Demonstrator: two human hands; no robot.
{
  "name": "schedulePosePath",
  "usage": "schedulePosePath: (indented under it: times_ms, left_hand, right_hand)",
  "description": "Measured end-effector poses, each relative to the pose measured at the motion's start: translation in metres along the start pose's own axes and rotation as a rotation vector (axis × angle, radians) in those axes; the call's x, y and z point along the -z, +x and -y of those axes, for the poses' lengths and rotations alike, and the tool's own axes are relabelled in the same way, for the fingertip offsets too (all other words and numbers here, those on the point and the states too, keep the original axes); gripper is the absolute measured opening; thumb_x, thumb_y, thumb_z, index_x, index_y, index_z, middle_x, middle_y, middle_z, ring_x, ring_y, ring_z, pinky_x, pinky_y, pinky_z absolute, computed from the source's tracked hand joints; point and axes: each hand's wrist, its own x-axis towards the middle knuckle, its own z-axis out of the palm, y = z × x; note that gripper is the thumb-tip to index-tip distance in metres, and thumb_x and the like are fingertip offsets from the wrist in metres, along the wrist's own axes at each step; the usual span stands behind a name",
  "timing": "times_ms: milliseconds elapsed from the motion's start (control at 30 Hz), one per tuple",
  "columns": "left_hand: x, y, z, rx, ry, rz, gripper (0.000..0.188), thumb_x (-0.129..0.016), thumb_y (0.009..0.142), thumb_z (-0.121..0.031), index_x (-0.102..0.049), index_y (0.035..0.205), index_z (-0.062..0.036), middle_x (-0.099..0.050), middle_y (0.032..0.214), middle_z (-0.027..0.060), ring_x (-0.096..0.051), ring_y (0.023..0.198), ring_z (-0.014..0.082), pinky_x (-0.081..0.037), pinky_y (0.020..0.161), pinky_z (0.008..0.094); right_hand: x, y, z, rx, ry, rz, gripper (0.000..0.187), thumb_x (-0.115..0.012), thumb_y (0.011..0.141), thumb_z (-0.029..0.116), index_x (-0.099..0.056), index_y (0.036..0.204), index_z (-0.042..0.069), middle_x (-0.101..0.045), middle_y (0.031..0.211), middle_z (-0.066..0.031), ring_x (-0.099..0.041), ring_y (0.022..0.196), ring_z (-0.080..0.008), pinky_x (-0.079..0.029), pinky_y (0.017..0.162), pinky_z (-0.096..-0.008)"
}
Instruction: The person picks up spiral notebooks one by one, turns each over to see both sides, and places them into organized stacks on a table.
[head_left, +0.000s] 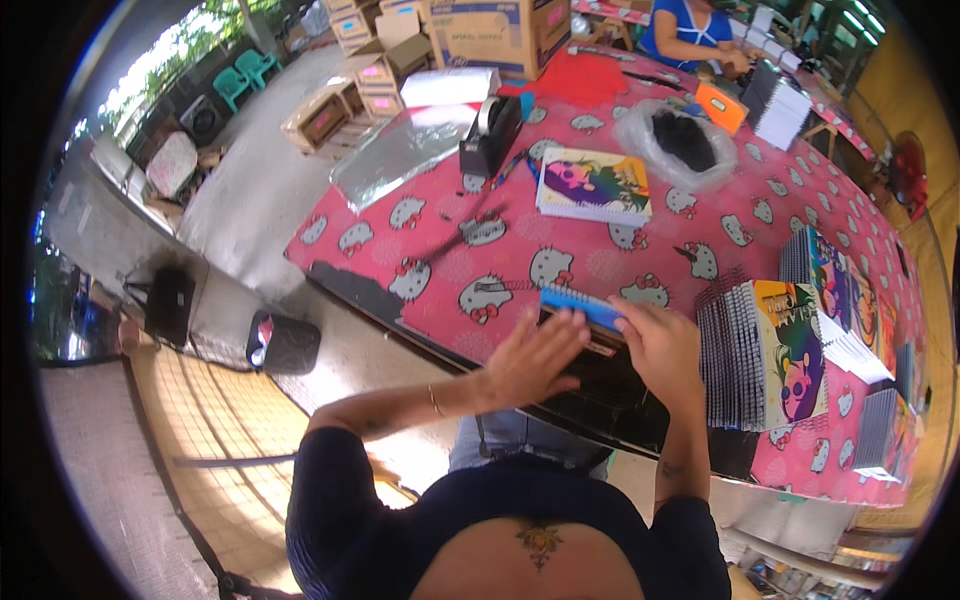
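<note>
A blue-covered spiral notebook stands tilted at the near edge of the table, seen nearly edge-on. My right hand grips its right end, thumb along the top. Fingers stretched and lying flat, my left hand rests against the notebook's near side without closing round it. Just right of my right hand is a thick stack of spiral notebooks with colourful cartoon covers. Another small pile of notebooks lies farther off on the pink patterned tablecloth.
Beyond are a black tape dispenser, clear plastic sheeting and a plastic bag with black contents. More notebooks line the right side. Cardboard boxes stand behind the table; a co-worker sits at the far side.
</note>
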Motion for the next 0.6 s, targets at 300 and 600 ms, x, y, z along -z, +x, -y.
schedulePosePath:
  times_ms: [300,600]
  left_hand:
    - [0.031,0.031,0.016,-0.037,0.142,0.296,0.078,-0.054,0.097,-0.052,-0.039,0.152,0.0004,-0.041,0.157,0.0222,-0.033,0.149,0.0346,-0.020,0.119,0.0630]
    - [0.042,0.084,0.049,0.051,0.343,-0.065,0.087,-0.067,0.087,-0.055,-0.041,0.150,-0.0010,-0.043,0.154,0.0215,-0.041,0.144,0.0334,-0.023,0.117,0.0628]
  right_hand:
    - [-0.005,0.015,-0.011,-0.017,0.055,0.053,0.023,-0.069,0.090,0.016,-0.074,0.112,0.012,-0.074,0.093,-0.0112,-0.070,0.081,-0.0327,-0.053,0.069,-0.0427]
    - [-0.007,0.005,-0.002,-0.048,0.024,0.037,0.041,-0.073,0.088,0.019,-0.064,0.127,0.011,-0.074,0.103,-0.0117,-0.070,0.090,-0.0329,-0.053,0.076,-0.0422]
